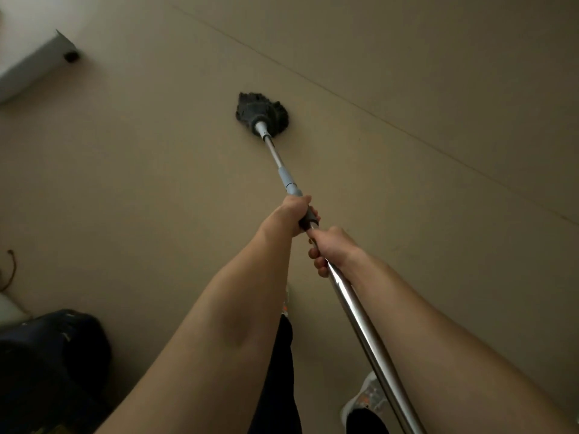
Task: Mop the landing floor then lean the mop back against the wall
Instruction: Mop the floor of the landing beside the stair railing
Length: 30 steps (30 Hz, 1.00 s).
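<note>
A mop with a dark stringy head [262, 111] rests flat on the beige landing floor [407, 214], out in front of me. Its metal handle [360, 314] runs back from the head to the lower right of the view, with a pale blue collar partway along. My left hand [293, 214] is wrapped around the handle just below that collar, on a dark grip. My right hand [329, 249] holds the bare metal shaft right behind it. Both arms stretch forward.
A grey metal foot with a black caster [70, 55] stands at the upper left by a white surface. A dark bag [53, 364] sits at the lower left. A thin seam [376, 114] crosses the floor diagonally. My shoe [365, 399] shows at the bottom.
</note>
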Motion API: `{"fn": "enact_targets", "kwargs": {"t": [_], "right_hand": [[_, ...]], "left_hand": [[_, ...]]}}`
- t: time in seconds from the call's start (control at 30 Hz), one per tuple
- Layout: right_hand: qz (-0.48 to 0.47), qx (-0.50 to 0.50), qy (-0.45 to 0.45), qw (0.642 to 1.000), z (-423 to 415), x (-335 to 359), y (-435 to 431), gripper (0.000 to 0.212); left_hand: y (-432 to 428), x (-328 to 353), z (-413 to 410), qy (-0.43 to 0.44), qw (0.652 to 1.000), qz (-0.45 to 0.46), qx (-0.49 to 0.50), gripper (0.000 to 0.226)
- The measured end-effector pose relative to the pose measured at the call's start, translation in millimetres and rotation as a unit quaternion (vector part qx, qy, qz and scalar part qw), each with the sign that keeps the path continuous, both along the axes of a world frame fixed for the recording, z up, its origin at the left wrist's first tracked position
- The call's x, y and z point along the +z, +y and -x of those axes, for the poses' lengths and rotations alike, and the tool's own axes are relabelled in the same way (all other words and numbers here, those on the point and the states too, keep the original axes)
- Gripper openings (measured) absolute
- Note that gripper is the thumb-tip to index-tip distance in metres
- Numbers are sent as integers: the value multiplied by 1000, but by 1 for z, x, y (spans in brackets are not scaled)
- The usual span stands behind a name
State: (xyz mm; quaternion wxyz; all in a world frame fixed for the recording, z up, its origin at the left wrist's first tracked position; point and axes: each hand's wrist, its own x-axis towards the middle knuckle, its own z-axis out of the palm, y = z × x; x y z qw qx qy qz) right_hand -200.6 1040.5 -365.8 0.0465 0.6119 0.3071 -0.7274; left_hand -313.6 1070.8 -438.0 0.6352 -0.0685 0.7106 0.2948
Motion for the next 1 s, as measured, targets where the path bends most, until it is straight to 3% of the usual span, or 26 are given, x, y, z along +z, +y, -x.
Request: {"fn": "enact_targets", "kwargs": {"t": [0.27,0.43,0.57,0.8,1.0], "right_hand": [[14,-11,-29,999,-225,44,-97,26],[55,-39,-74,995,-382,77,-201,32],[106,-80,-111,985,-476,113,-277,37],[105,-144,-156,971,-539,124,-299,26],[86,-128,-147,977,-517,107,-261,23]], "left_hand": [[-86,43,-225,-27,993,28,-110,16],[-183,59,-389,-79,969,108,-208,27],[-255,79,-497,-126,948,150,-252,22],[-274,103,-579,-140,935,102,-309,23],[-243,81,-563,-116,962,41,-242,14]]}}
